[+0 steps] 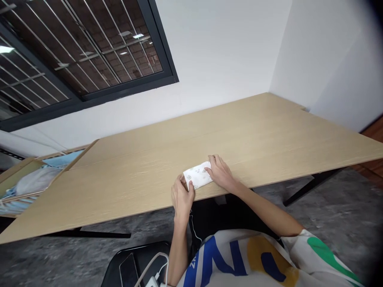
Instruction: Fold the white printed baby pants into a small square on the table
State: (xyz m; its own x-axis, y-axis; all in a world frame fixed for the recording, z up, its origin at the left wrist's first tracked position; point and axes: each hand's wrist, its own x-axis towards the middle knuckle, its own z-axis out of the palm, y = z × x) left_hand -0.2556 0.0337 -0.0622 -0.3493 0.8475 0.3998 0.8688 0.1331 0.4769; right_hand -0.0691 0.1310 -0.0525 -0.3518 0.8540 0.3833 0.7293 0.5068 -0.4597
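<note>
Near the table's front edge lies a small white folded cloth [198,175], a flat oblong with small grey and pale printed figures. My left hand [182,195] grips its left end, thumb on top and fingers curled round the far side. At the right end, my right hand [220,172] pinches the cloth, with the thumb over its upper face and the fingers at its far corner. Both hands rest at the tabletop. The underside of the cloth is hidden.
The cloth lies on a light wooden table [143,159]. A box [32,175] with blue and white fabric or bags stands at the left end. A black chair [119,263] with a phone-like slab and white cables is below. A barred window [89,48] and white walls lie beyond.
</note>
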